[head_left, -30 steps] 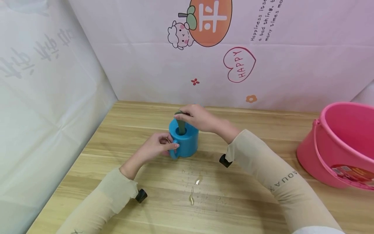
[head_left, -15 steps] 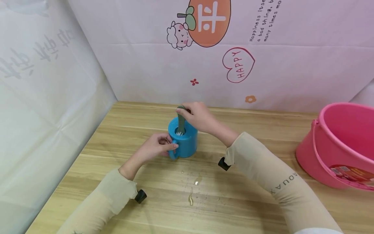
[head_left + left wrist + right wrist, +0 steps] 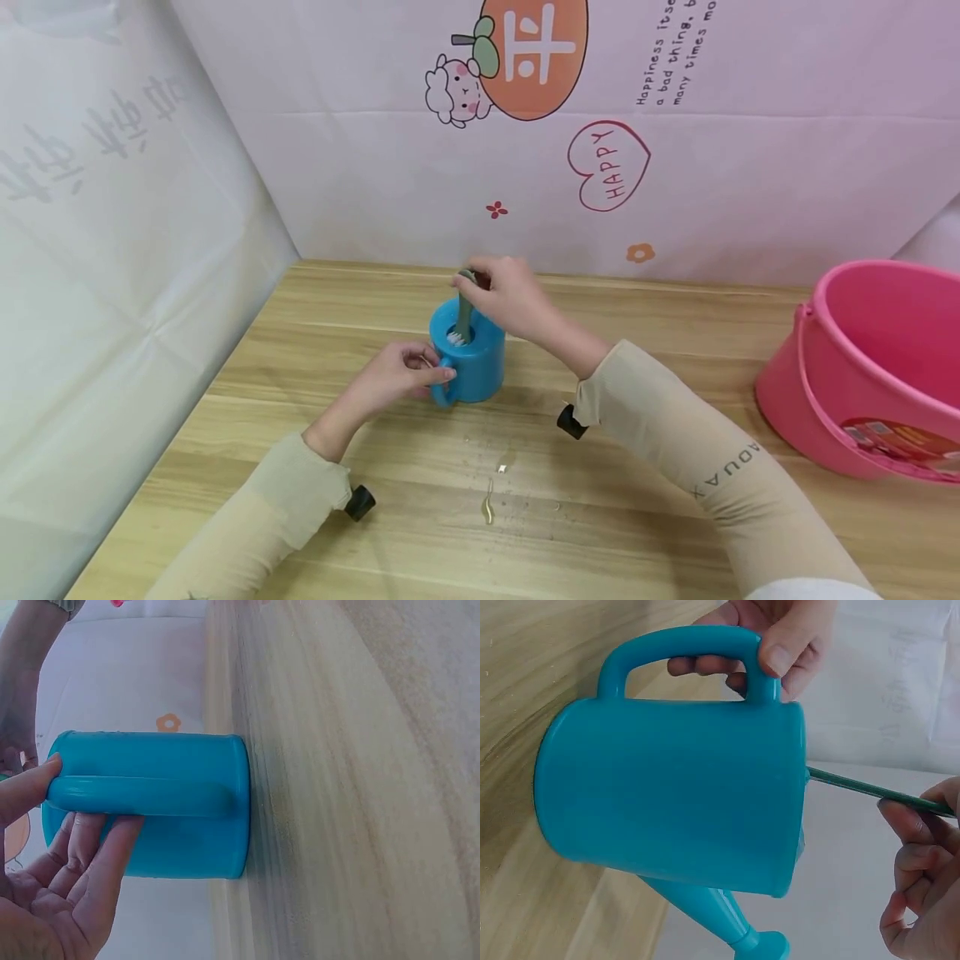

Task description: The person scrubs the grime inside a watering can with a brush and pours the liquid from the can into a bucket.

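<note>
A blue toy watering can (image 3: 482, 375) stands upright on the wooden table, its handle toward my left side. My left hand (image 3: 393, 372) holds the upper part of the handle (image 3: 142, 796), thumb on top and fingers curled beneath. Above the round top opening, my right hand (image 3: 512, 296) pinches a dark green brush (image 3: 465, 315) by its upper end. White bristles (image 3: 456, 338) show at the opening; whatever is inside the can is hidden. The right wrist view shows the spout (image 3: 697, 904) on the side opposite the handle.
A pink bucket (image 3: 817, 400) with its handle hanging down stands at the right. Small water puddles (image 3: 488, 507) and drops lie on the table (image 3: 420, 533) in front of the can. Printed cloth (image 3: 360, 167) hangs behind and along the left.
The brush has risen a little in the opening, so its white bristles have come into sight. My right hand has moved slightly up. The left hand keeps its hold on the handle.
</note>
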A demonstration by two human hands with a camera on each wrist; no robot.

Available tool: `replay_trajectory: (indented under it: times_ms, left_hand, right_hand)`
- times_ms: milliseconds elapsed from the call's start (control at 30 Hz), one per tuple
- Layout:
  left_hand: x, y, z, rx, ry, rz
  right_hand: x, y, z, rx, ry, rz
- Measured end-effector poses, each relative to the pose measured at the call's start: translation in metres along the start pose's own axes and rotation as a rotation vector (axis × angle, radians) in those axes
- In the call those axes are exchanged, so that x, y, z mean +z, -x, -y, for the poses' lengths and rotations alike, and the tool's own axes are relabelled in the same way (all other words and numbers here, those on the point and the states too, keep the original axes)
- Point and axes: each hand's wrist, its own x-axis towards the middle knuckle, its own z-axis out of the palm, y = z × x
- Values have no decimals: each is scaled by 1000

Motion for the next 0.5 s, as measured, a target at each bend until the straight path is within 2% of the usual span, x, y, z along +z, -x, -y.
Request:
replay_trajectory:
  times_ms: [200, 367, 433, 500]
  left_hand:
    - [1, 2, -5, -16, -36, -26]
    - [4, 4, -7, 18, -109, -69]
    - [6, 7, -9, 40, -142, -106]
    - [7, 9, -11, 67, -181, -147]
  right_hand:
    - [2, 3, 2, 0, 94, 80]
    - [-3, 3, 3, 8, 43, 2]
    - [-4, 3, 3, 19, 64, -16]
    - [-4, 4, 4, 29, 108, 9]
